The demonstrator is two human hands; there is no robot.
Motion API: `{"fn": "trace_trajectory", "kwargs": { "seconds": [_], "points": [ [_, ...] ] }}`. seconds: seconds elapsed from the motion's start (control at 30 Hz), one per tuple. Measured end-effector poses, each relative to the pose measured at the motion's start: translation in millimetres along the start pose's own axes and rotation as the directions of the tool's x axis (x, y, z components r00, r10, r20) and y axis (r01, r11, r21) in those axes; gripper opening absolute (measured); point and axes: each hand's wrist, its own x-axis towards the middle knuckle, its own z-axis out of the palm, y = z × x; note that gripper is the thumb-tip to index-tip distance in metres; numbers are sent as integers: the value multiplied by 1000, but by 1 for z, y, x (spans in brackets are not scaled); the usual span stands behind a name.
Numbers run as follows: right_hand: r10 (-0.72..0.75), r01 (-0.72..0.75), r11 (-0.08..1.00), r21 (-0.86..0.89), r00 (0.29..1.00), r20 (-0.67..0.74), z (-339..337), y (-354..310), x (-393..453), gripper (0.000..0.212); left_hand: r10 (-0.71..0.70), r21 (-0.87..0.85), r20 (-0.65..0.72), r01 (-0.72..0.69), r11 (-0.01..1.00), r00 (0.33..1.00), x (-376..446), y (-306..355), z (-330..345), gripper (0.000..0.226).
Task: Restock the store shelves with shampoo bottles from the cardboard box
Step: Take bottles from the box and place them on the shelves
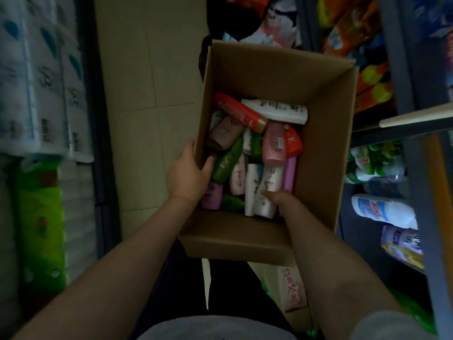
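Note:
An open cardboard box [326,153] sits in front of me, holding several shampoo bottles in a loose pile: red [241,111], white [277,109], brown [224,133], green [226,160], pink [274,143] and purple [289,174]. My left hand [188,173] grips the box's left wall, thumb inside and fingers outside. Inside the box at its near end, my right hand [282,200] holds a white bottle [266,190] that lies among the others.
Stacked tissue packs [39,94] fill the shelving on the left. Grey metal shelves [402,123] on the right carry bright bags, bottles and a white-and-blue bottle [382,211]. A tiled floor aisle [147,94] runs ahead. Another printed carton [293,288] lies below the box.

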Motion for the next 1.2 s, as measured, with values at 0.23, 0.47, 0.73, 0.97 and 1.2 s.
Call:
{"fn": "trace_trajectory", "kwargs": {
  "seconds": [0.23,0.47,0.73,0.97,1.2],
  "points": [
    [0,-46,971,233,981,193,11,-8,-17,62,8,24,-5,-8,1000,1000,2,-3,-2,48],
    [-22,-227,800,556,914,405,11,-20,-72,60,-3,15,32,3,1000,999,0,7,-6,46],
    [-411,104,784,612,826,387,-36,11,-183,55,216,-255,-3,-209,944,976,-48,74,-40,33],
    [-759,599,574,559,645,88,-156,18,-302,53,404,-769,470,140,624,785,-134,235,-84,34],
    [-795,894,297,334,426,-432,-282,88,-383,46,759,-841,436,-81,535,483,-249,365,-87,41]
  ]
}}
